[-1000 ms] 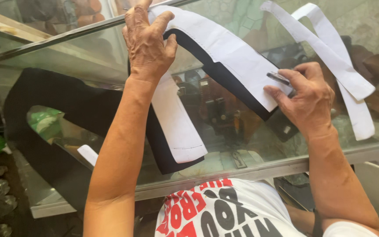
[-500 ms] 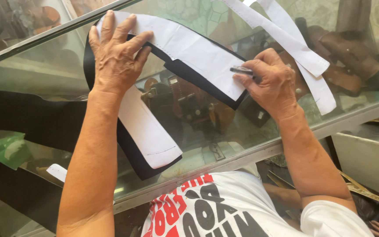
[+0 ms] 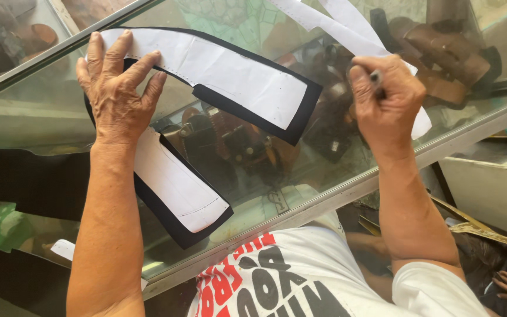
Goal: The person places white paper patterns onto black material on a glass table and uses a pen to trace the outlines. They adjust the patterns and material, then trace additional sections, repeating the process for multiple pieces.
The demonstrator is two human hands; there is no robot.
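A curved white paper pattern [image 3: 230, 76] lies on a matching black piece of material [image 3: 300, 117] on the glass counter top [image 3: 42, 111]. My left hand [image 3: 115, 94] presses flat on the bend of the pattern, fingers spread. My right hand [image 3: 385, 100] is to the right of the pattern's upper end, closed around a thin dark pen [image 3: 375, 76], and lifted off the pattern's edge. The pattern's lower arm [image 3: 180, 188] ends near the counter's front edge.
More white paper strips [image 3: 335, 17] lie at the back right of the glass. Leather goods [image 3: 441, 47] show inside the case under the glass. A metal frame [image 3: 347, 194] edges the counter in front. A white box [image 3: 494, 182] stands to the right.
My right hand has pulled away to the right from the pattern's upper end with the pen. The left hand keeps pressing on the bend. The view has shifted.
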